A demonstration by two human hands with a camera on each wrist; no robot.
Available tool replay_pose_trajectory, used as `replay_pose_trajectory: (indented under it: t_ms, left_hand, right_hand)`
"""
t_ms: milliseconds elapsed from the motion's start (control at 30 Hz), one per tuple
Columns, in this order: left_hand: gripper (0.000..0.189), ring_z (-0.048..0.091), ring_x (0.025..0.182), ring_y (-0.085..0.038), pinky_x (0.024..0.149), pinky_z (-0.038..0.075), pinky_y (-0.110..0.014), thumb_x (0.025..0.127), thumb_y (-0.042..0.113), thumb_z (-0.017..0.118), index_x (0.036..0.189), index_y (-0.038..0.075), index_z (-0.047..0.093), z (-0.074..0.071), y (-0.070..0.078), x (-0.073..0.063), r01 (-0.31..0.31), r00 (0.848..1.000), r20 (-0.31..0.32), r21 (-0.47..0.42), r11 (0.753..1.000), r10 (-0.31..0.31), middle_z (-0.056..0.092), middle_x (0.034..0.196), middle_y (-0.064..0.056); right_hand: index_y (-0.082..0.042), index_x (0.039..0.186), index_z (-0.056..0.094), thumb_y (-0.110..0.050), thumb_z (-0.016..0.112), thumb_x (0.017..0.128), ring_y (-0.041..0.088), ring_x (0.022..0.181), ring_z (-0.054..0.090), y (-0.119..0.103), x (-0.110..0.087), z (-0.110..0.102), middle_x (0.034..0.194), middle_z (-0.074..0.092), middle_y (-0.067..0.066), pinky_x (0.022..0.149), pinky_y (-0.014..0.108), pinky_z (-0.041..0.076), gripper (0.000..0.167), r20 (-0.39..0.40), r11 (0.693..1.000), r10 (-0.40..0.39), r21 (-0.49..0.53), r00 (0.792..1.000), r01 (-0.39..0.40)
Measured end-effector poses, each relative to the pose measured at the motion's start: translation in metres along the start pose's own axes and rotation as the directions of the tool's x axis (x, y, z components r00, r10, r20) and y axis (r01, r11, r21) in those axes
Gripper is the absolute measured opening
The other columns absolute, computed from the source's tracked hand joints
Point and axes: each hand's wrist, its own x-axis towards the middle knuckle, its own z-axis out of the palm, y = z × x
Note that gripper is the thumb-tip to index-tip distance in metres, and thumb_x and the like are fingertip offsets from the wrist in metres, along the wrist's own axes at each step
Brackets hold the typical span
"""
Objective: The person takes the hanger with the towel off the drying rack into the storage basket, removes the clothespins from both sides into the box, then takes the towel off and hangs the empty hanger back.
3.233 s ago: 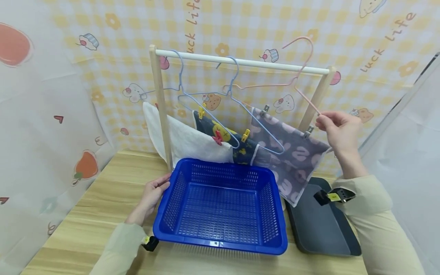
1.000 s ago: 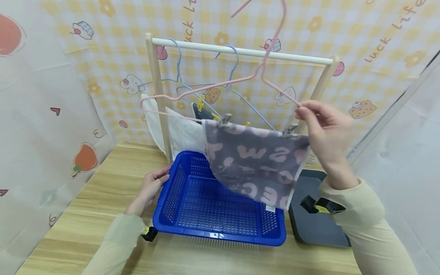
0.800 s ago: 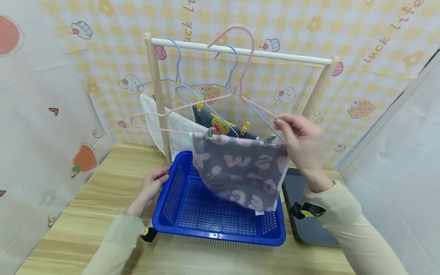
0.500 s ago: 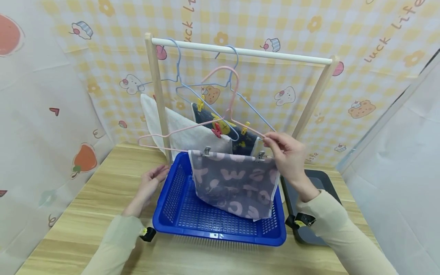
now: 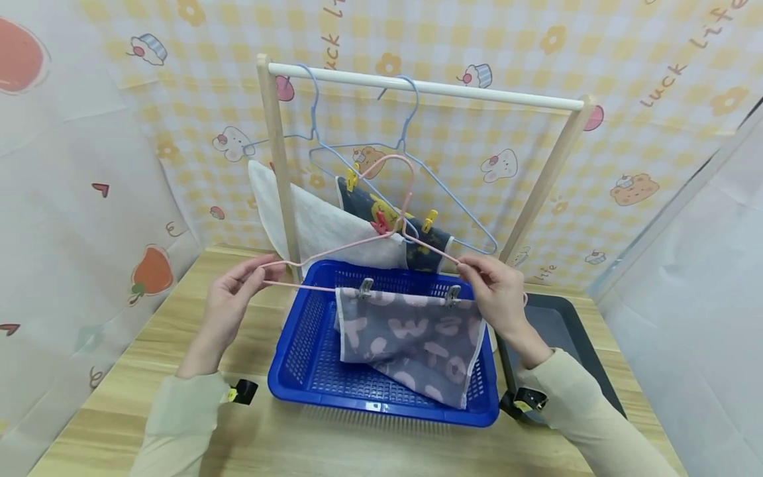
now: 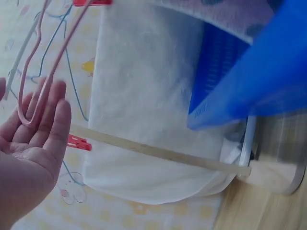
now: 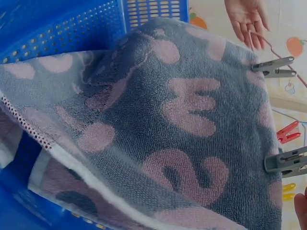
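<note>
Towel [image 5: 411, 331] hangs from pink hanger [image 5: 408, 199] into basket [image 5: 334, 401]; right hand [image 5: 501, 295] pinches hanger, left hand [image 5: 229, 298] touches it, fingers extended.

Back wall: hanging [image 5: 477, 40] in yellow and white gingham, printed with flowers [image 5: 387, 64], cupcakes [image 5: 149, 50], white rabbits [image 5: 231, 143], brown bears [image 5: 634, 189] and slanted "luck life" lettering [image 5: 664, 86]. Left wall: white sheet [image 5: 59, 205], lightly creased, bearing an orange-red fruit print [image 5: 152, 270], small red hearts [image 5: 101, 190] and curled strokes [image 5: 95, 379]. Right wall: plain white sheet [image 5: 691, 271], softly wrinkled. Corner between the back and right walls: grey strip [image 5: 650, 225], possibly a metal edge, though its material was unclear. Bench [image 5: 149, 351]: pale yellowish surface, streaked wood grain. Light: bright and even, with a pale sheen on the bench's near part.
</note>
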Motion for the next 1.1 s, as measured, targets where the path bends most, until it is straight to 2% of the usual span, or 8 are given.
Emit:
replay_pose_trajectory:
  t_ms: [100,200,300,467,633,767,900,1100]
  left_hand:
    - [0.021,0.068,0.079,-0.012,0.07,0.057,-0.024,0.097,-0.001,0.045,0.108,-0.013,0.06,0.001,0.0,0.0,0.043,0.998,0.028,0.156,0.987,-0.048,0.071,0.088,-0.004]
    - [0.022,0.067,0.071,-0.012,0.061,0.058,-0.024,0.098,-0.002,0.044,0.098,-0.02,0.056,0.002,-0.002,-0.001,0.066,0.995,0.064,0.184,0.981,-0.079,0.07,0.082,-0.004]
    - [0.023,0.067,0.071,-0.012,0.062,0.058,-0.025,0.098,-0.002,0.041,0.092,-0.018,0.055,0.004,-0.005,-0.002,0.072,0.993,0.083,0.14,0.988,-0.084,0.07,0.081,-0.002]
    - [0.026,0.068,0.073,-0.011,0.064,0.058,-0.025,0.1,0.001,0.04,0.088,-0.001,0.062,0.006,-0.008,-0.005,0.065,0.996,0.052,0.06,0.996,-0.068,0.069,0.08,-0.001]
    - [0.026,0.067,0.07,-0.01,0.064,0.058,-0.023,0.1,0.004,0.041,0.087,0.0,0.062,0.01,-0.008,-0.007,0.049,0.999,-0.006,0.012,0.999,-0.049,0.068,0.078,-0.002]
    - [0.026,0.067,0.069,-0.011,0.065,0.058,-0.024,0.1,0.004,0.041,0.085,-0.001,0.062,0.01,-0.008,-0.008,0.05,0.998,-0.048,-0.011,0.999,-0.05,0.068,0.076,-0.003]
    - [0.026,0.066,0.068,-0.01,0.065,0.057,-0.022,0.1,0.003,0.041,0.085,0.0,0.062,0.009,-0.008,-0.009,0.045,0.997,-0.069,-0.032,0.998,-0.047,0.068,0.075,-0.003]
    - [0.027,0.066,0.068,-0.01,0.066,0.057,-0.02,0.1,0.004,0.041,0.086,0.006,0.064,0.01,-0.007,-0.009,0.03,0.997,-0.072,-0.072,0.997,-0.035,0.067,0.075,-0.003]
  right_hand:
    - [0.0,0.083,0.071,0.01,0.069,0.078,0.009,0.057,0.058,0.001,-0.002,0.0,0.069,0.066,0.006,0.05,0.009,0.045,0.011,0.008,1.0,0.012,0.0,1.0,-0.012]
    - [0.001,0.082,0.071,0.01,0.069,0.079,0.011,0.056,0.058,0.001,-0.003,0.0,0.068,0.066,0.006,0.051,0.009,0.046,0.01,0.022,1.0,0.011,0.013,1.0,-0.011]
    - [0.001,0.083,0.071,0.011,0.069,0.078,0.011,0.057,0.059,0.002,-0.003,0.0,0.068,0.066,0.006,0.052,0.009,0.046,0.01,0.043,1.0,0.017,0.011,0.999,-0.017]
    - [0.0,0.088,0.071,0.01,0.071,0.077,0.01,0.065,0.063,0.002,-0.003,-0.004,0.078,0.069,0.008,0.057,0.007,0.048,0.015,0.088,0.999,0.039,-0.013,0.995,-0.038]
    - [-0.001,0.097,0.071,0.011,0.071,0.075,0.014,0.083,0.064,-0.002,-0.003,-0.013,0.093,0.069,0.01,0.071,0.011,0.05,0.025,0.1,0.998,-0.065,0.016,0.993,0.064]
    - [0.0,0.1,0.07,-0.01,0.068,0.086,0.018,0.087,0.062,-0.003,-0.006,-0.02,0.096,0.068,0.012,0.073,0.014,0.049,0.018,0.136,0.981,-0.191,0.053,0.972,0.185]
    - [0.004,0.106,0.066,-0.035,0.058,0.093,0.023,0.087,0.061,-0.005,-0.011,-0.022,0.1,0.067,0.013,0.065,0.016,0.049,0.041,0.235,0.972,-0.231,0.016,0.944,0.234]
    - [0.003,0.106,0.066,-0.004,0.077,0.075,0.019,0.07,0.062,-0.01,-0.013,-0.017,0.093,0.068,0.012,0.05,0.026,0.051,0.033,0.311,0.985,-0.144,-0.05,0.939,0.168]
